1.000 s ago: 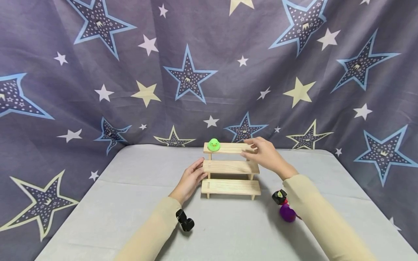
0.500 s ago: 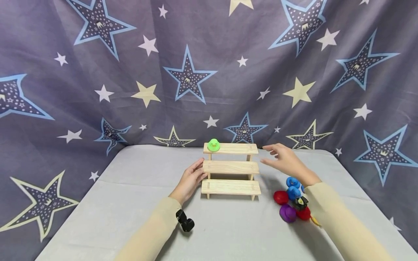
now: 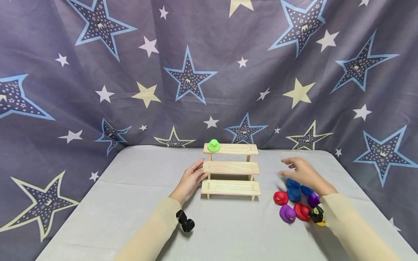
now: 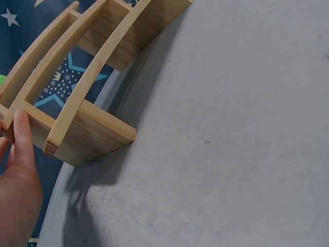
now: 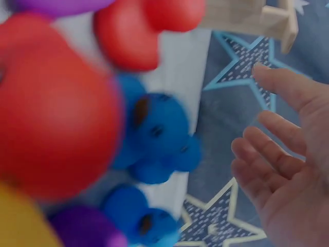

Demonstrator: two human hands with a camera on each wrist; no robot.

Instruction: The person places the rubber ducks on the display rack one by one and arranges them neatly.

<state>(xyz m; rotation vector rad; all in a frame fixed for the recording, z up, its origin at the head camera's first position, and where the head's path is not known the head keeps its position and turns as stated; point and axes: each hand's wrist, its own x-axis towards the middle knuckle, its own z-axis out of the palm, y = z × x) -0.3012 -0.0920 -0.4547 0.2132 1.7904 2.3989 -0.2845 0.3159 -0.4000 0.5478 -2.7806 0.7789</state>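
Observation:
A three-tier wooden stand (image 3: 230,167) stands on the table. My left hand (image 3: 191,179) holds the left end of its middle step; in the left wrist view one finger (image 4: 23,136) lies along the wood. On the left of the top step sits a green rubber duck (image 3: 213,146). My right hand (image 3: 303,172) is in the air right of the stand, near the far side of a group of rubber ducks, fingers loosely bent and nothing in them. The group has blue ducks (image 3: 294,194), red ducks (image 3: 281,198), purple ducks (image 3: 287,214) and a yellow one (image 3: 321,223), partly hidden by the right wrist.
A grey cloth (image 3: 147,203) covers the table. Behind it hangs a dark curtain (image 3: 228,79) printed with stars. Small black cameras (image 3: 185,221) are worn on both wrists.
My right hand has drawn back from the right end of the top step, moving right and toward me to the ducks, more of which now show. The left hand and green duck have stayed put.

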